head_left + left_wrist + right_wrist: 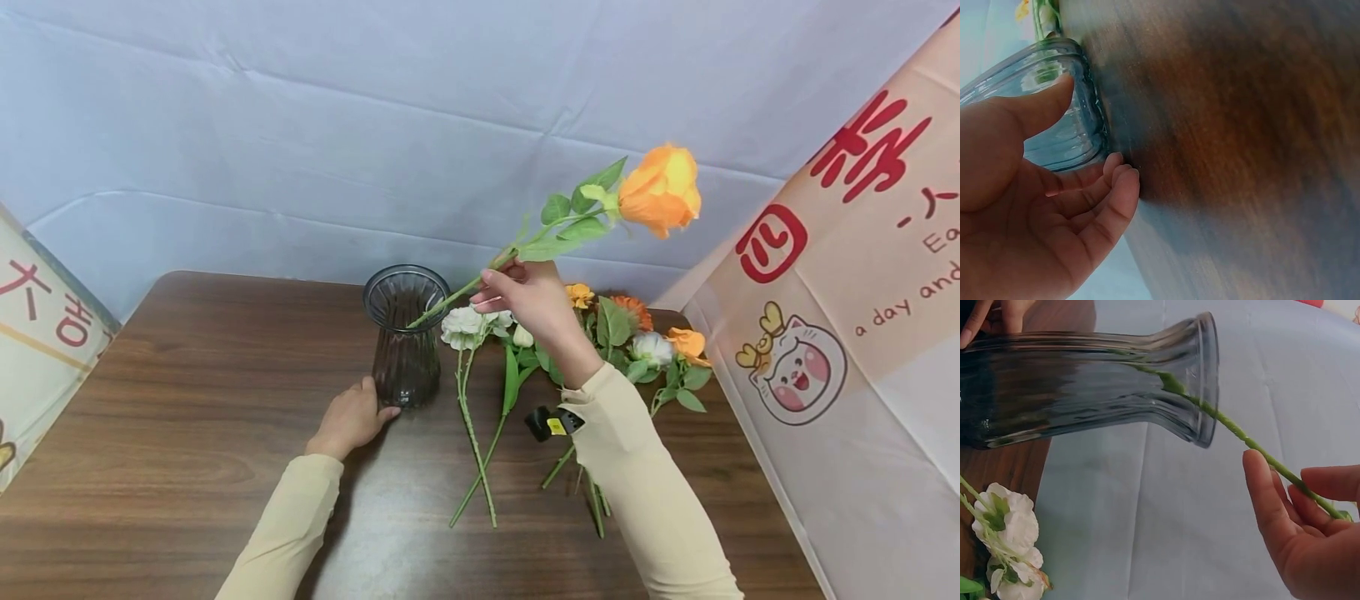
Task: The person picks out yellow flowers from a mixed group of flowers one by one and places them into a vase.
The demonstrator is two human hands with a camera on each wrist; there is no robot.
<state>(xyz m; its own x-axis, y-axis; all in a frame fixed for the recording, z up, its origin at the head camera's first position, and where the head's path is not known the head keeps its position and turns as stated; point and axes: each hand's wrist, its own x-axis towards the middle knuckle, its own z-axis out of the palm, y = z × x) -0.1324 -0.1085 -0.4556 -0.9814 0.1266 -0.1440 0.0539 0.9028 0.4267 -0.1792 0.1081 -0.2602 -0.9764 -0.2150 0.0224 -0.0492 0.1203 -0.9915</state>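
Observation:
An orange artificial rose slants up to the right, its green stem pinched by my right hand. The stem's lower end is inside the mouth of a grey ribbed glass vase, as the right wrist view also shows through the glass. The vase stands upright on the table. Low at its left side, my left hand holds the base, with the thumb across the front. In the left wrist view, the left fingers curl beside the vase's bottom edge.
White flowers and a white tulip bud lie right of the vase, their stems crossing. Farther right lies a pile of orange and white flowers, partly hidden by my right arm. Behind the brown wooden table hangs a pale cloth.

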